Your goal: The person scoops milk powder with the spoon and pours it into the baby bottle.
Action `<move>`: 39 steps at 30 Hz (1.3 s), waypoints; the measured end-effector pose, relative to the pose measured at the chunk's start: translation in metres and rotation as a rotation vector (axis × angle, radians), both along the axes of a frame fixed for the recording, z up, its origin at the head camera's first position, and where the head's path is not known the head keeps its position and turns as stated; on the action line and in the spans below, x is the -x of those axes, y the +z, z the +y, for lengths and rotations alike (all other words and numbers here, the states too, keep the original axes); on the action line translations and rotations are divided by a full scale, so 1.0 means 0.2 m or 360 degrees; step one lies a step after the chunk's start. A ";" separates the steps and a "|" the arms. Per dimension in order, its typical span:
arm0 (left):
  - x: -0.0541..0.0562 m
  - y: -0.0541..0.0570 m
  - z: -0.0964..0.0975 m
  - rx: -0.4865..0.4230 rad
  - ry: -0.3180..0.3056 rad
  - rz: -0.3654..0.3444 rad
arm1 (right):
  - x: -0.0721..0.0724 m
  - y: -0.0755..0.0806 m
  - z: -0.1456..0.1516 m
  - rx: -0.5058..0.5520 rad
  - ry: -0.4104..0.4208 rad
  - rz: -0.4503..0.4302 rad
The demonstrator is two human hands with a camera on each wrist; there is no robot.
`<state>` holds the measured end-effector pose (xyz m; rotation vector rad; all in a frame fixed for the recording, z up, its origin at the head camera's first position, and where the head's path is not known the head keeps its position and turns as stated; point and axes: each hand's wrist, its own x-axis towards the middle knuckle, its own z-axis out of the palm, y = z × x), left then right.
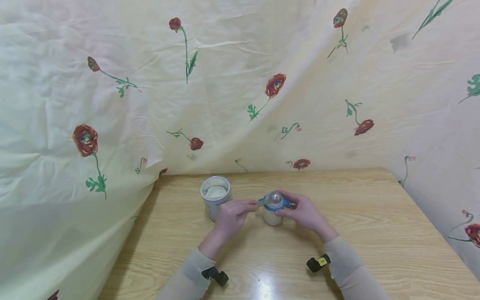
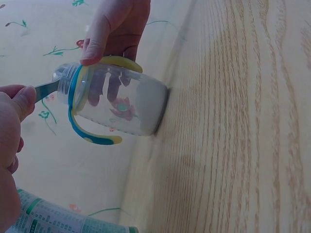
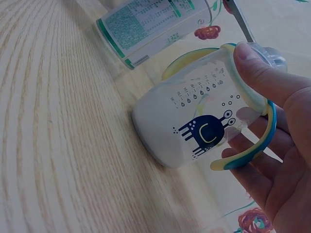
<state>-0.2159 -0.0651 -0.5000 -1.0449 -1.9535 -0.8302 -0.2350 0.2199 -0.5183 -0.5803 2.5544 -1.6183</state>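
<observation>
A clear baby bottle [image 1: 272, 217] with blue-and-yellow handles stands on the wooden table, whitish contents in its lower part. My right hand [image 1: 304, 211] grips it near the neck, thumb on one side and fingers round the other, as the right wrist view shows. A dark cartoon creature [image 3: 208, 132] and measuring marks are printed on the bottle. My left hand [image 1: 230, 216] pinches the handle of a metal spoon [image 1: 275, 197], whose rounded bowl is at the bottle's open mouth. Left of the bottle stands an open can [image 1: 211, 204] holding white powder [image 1: 216, 191].
The wooden table [image 1: 360, 212] reaches back to a cream cloth [image 1: 225, 104] with red flowers, which also hangs along the left and right sides. Close behind my left hand is the can. Both wrists carry small black cameras [image 1: 221, 278].
</observation>
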 end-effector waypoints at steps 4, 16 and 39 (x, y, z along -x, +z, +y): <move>0.00 0.00 0.00 -0.0020 -0.0007 -0.0011 | 0.00 0.00 0.00 0.0009 0.0002 0.0003; -0.01 0.01 0.03 -0.0174 0.0015 -0.0075 | 0.00 0.00 0.00 0.0023 0.0006 0.0033; -0.09 0.08 0.09 -0.0883 0.0064 -0.1069 | -0.01 0.01 0.00 -0.0001 0.0011 0.0026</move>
